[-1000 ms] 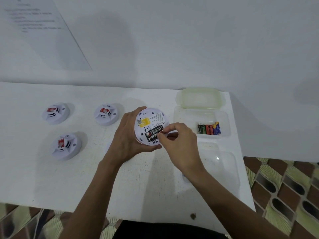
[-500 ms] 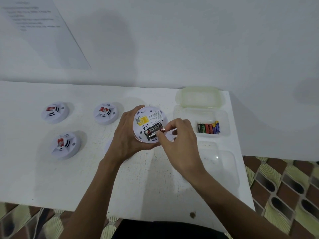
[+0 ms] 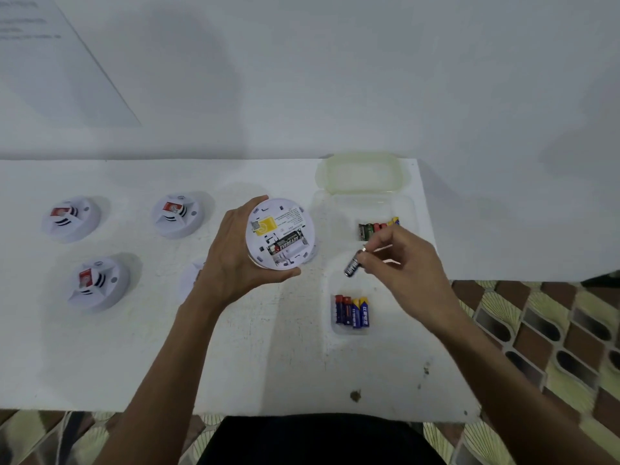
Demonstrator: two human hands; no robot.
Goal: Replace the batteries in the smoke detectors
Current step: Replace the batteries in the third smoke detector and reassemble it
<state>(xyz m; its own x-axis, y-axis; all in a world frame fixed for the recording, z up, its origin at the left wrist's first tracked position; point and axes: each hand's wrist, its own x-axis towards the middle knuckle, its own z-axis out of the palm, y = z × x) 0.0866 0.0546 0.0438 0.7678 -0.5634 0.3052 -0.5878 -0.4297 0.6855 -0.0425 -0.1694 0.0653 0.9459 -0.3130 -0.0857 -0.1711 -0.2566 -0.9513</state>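
Observation:
My left hand (image 3: pixel 231 260) grips a round white smoke detector (image 3: pixel 280 233) with its back side up. One black battery (image 3: pixel 286 245) lies in its open bay; the slot beside it looks bare. To the right, my right hand (image 3: pixel 399 263) pinches a second black battery (image 3: pixel 352 266) by its end above a clear tray (image 3: pixel 339 283). In that tray lie several blue batteries (image 3: pixel 353 311). More batteries, green, red and blue (image 3: pixel 375 228), sit in a clear box (image 3: pixel 335 209) behind.
Three white smoke detectors with red tags rest at the left of the white table (image 3: pixel 268 364): far left (image 3: pixel 71 218), middle (image 3: pixel 177 214) and nearer (image 3: pixel 98 283). A white round cover (image 3: pixel 191 280) lies partly hidden behind my left wrist. The table's right edge meets patterned floor.
My right hand pulled one black battery out of the detector and carried it right, above the clear tray. The blue batteries, hidden before, now show. My left hand kept holding the detector.

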